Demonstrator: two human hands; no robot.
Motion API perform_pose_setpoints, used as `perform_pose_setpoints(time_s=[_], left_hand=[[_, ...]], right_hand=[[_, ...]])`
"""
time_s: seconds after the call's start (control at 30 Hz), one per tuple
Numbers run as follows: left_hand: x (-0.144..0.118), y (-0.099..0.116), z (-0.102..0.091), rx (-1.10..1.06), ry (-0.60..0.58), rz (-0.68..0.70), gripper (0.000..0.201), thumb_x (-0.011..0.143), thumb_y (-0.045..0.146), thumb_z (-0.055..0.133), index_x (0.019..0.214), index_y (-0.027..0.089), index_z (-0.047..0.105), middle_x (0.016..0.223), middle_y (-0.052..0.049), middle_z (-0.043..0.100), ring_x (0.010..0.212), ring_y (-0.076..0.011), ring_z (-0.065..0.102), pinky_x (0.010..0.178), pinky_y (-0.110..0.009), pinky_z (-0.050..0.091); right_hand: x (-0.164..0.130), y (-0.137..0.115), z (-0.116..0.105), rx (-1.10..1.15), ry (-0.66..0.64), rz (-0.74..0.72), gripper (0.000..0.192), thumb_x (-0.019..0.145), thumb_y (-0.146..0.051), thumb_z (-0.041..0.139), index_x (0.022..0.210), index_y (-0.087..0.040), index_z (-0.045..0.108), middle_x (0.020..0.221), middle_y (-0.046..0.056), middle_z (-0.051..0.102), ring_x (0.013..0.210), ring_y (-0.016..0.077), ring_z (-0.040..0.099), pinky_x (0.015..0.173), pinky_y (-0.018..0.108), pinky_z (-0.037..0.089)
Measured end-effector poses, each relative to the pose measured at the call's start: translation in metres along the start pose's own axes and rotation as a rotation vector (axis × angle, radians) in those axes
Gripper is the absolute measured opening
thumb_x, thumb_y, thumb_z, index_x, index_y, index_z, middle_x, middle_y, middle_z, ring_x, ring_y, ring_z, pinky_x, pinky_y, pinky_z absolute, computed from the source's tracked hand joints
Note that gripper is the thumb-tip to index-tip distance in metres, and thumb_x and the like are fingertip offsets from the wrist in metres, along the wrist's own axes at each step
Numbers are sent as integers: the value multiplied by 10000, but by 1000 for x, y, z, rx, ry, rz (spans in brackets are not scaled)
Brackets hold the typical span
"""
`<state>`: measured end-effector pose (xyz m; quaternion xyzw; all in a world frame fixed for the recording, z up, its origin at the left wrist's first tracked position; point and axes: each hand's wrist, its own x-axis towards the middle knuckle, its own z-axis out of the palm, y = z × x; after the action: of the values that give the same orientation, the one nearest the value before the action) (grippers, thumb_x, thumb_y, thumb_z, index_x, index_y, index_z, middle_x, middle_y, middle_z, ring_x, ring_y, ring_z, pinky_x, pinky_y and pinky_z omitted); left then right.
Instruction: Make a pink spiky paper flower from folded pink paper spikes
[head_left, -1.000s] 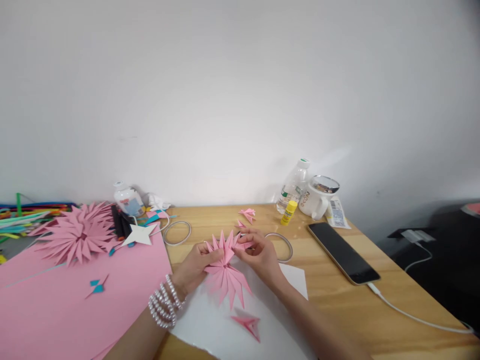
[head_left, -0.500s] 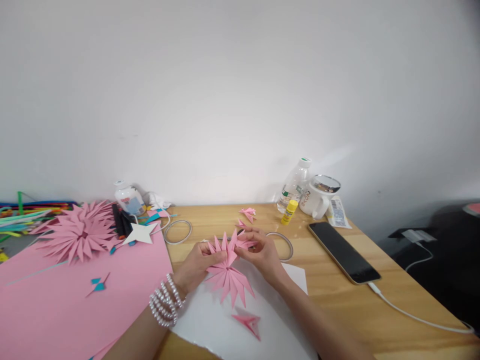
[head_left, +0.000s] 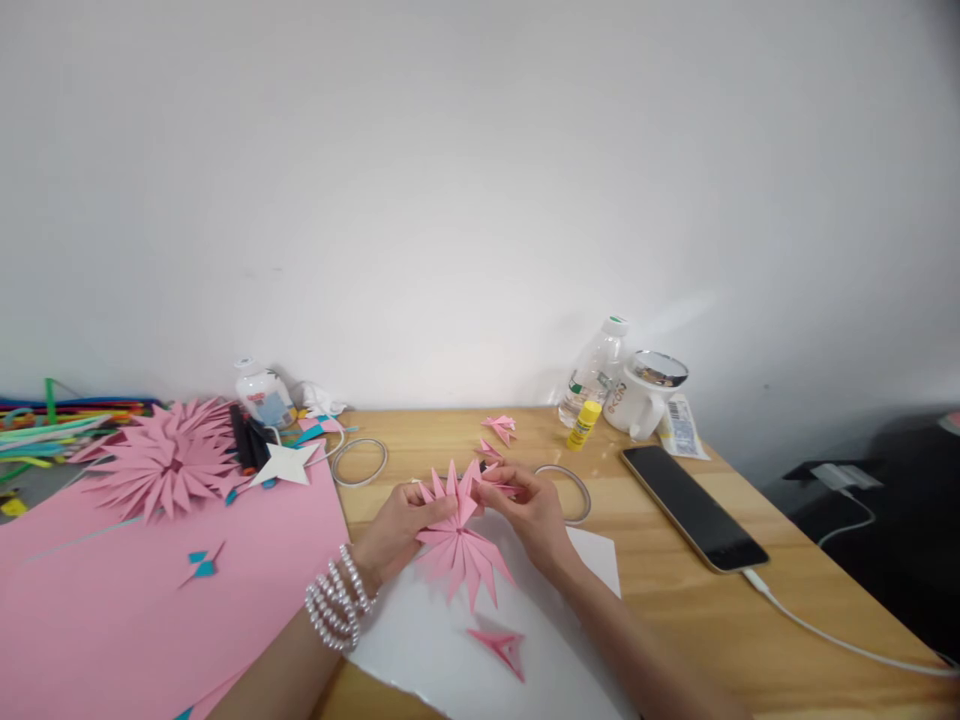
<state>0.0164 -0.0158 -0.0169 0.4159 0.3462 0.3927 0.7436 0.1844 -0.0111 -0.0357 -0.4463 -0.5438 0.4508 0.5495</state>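
My left hand (head_left: 401, 530) and my right hand (head_left: 531, 512) both grip a pink spiky paper flower (head_left: 461, 545) just above a white sheet (head_left: 450, 650) on the wooden table (head_left: 675, 610). The left fingers pinch its middle from the left. With the right fingers I pinch a folded pink petal (head_left: 501, 484) at the flower's upper right. A beaded bracelet (head_left: 334, 605) circles my left wrist. One loose pink petal (head_left: 499, 645) lies on the white sheet in front of the flower.
A finished pink flower (head_left: 161, 465) and a white paper star (head_left: 283, 465) lie on pink paper (head_left: 150, 600) at left. Two loose petals (head_left: 499, 428), two tape rings (head_left: 358, 462), a glue stick (head_left: 583, 424), bottle (head_left: 596, 370), mug (head_left: 641, 395) and cabled phone (head_left: 694, 507) surround the hands.
Both hands and the flower stay in place; the right fingers have shifted slightly on the petal at the flower's upper right. The view has drifted a little.
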Motion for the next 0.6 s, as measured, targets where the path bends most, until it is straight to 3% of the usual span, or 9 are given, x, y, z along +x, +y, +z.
perform_pose_setpoints(time_s=[0.17, 0.33, 0.6], left_hand=[[0, 1, 2, -21, 91, -6, 267, 613, 305, 728, 771, 91, 706, 706, -121, 700, 669, -213, 629, 643, -316, 445], [3, -2, -1, -54, 241, 10, 195, 565, 274, 762, 614, 108, 672, 574, -38, 657, 518, -117, 565, 521, -230, 406], [2, -2, 4, -55, 226, -14, 190, 564, 269, 763, 567, 112, 656, 509, -12, 622, 469, -100, 530, 479, -218, 393]], right_hand=[[1, 6, -1, -54, 53, -106, 153, 640, -286, 685, 731, -169, 646, 957, 86, 578, 950, 228, 543, 717, 305, 480], [-1, 6, 0, -150, 53, -246, 150, 636, -272, 684, 763, -199, 653, 1003, 96, 515, 934, 229, 543, 558, 250, 501], [-4, 4, -1, -285, 61, -391, 168, 631, -299, 705, 777, -227, 664, 1048, 90, 503, 785, 185, 570, 564, 294, 524]])
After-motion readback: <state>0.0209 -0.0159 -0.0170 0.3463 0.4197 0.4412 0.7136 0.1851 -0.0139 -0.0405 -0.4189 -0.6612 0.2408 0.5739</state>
